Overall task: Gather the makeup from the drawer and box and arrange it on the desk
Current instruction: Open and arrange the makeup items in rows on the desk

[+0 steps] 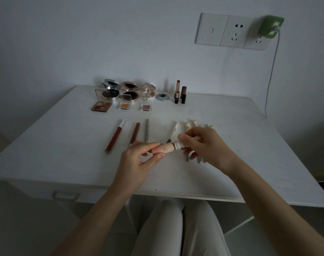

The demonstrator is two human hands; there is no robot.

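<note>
Pale trousers of the seated person are seen lowest, below the edge of the table. Over the table a pink lip tube is held between both hands. Its body is pinched by the curled fingers of the left hand, and its white cap is gripped by the fingertips of the right hand. A dark neck is visible between body and cap. Whether the cap is being taken off or put on cannot be told.

Much of the task is judged to be done. Beyond the left hand, three slim lip pencils are laid side by side. Beyond the right hand lie a white pen and some sponge applicators, partly hidden by it. Farther behind both hands, open compacts, eyeshadow pans and two upright lipsticks are set in rows.

Only the held tube seems left to be placed. A drawer handle is seen below the left hand, and no box is in view.
</note>
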